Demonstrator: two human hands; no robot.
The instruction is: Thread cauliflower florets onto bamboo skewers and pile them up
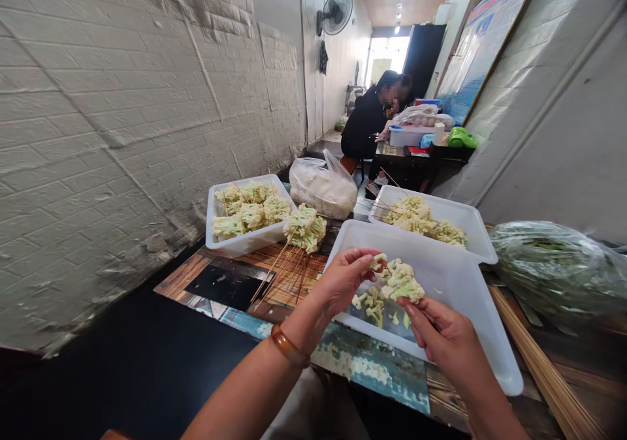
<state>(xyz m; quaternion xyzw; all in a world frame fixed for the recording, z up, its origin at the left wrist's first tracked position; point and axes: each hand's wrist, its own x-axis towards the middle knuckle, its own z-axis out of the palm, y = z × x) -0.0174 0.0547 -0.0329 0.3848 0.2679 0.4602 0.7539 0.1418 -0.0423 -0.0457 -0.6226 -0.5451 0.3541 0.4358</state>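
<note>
Over the large white tub (470, 296), my left hand (349, 275) pinches a small cauliflower floret (379, 262). My right hand (438, 329) closes its fingers on the lower end of a cauliflower skewer (402, 281), a cluster of pale florets. A bit of thin stick shows between that cluster and the small floret; the rest of the stick is hidden. Loose cauliflower pieces (373, 308) lie in the tub below my hands. Beyond my left hand, a bunch of skewered cauliflower (304, 228) rests at the left tub's corner, its bamboo sticks (279, 273) pointing toward me.
A white tub (245, 244) of skewered cauliflower stands left, another tub (482, 231) behind right. A filled plastic bag (323, 188) lies between them. On the right are a bag of greens (553, 264) and long bamboo skewers (543, 361). A person (365, 123) sits at a farther table.
</note>
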